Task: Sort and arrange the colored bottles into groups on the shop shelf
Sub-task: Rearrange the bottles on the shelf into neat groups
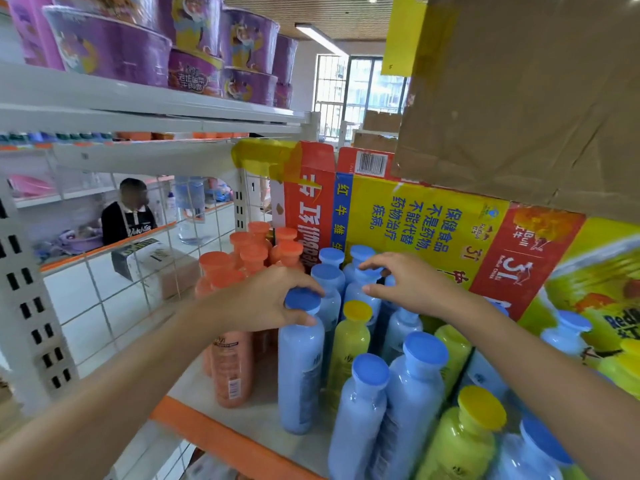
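Observation:
Orange bottles (239, 258) stand grouped at the left of the white shelf (256, 420). Blue bottles (412, 386) and yellow-green bottles (349, 337) stand mixed to their right. My left hand (273, 299) grips the cap and neck of the front-left blue bottle (299, 368), which stands upright beside the orange group. My right hand (405, 282) curls its fingers round the cap of a blue bottle in the back row (360, 292). A yellow-capped bottle stands between my two hands.
A yellow and red printed carton (429, 223) stands behind the bottles, with a brown cardboard box (526, 98) on top. Purple noodle cups (145, 46) fill the shelf above. A wire grid (110, 278) backs the shelf; a person (128, 213) sits beyond it.

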Demonstrator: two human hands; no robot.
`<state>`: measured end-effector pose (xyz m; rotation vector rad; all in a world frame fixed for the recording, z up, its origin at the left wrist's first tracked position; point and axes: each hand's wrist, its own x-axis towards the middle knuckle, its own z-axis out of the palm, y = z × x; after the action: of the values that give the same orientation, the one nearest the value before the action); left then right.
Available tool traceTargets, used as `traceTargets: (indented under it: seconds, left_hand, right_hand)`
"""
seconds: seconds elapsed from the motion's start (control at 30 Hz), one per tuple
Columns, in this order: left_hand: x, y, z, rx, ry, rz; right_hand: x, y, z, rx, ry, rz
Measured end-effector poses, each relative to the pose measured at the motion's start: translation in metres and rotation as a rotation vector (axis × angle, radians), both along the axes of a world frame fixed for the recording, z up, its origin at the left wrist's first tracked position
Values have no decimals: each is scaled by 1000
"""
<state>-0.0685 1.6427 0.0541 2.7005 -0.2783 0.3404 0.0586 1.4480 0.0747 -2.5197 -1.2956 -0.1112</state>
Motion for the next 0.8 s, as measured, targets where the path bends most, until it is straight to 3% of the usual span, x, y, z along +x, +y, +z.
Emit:
traceTargets:
  seconds: [0.37,0.6,0.8]
  left_hand:
    - [4,-4,-2,-138,7,-78]
    - [19,-14,1,-75,-53,-83]
    - [51,-41,4,126,59,-120]
  right_hand:
    - [9,-23,-7,65,5,-64]
    - [15,-51,-1,114,3,-160]
    - [21,-86,-8,-37,11,-264]
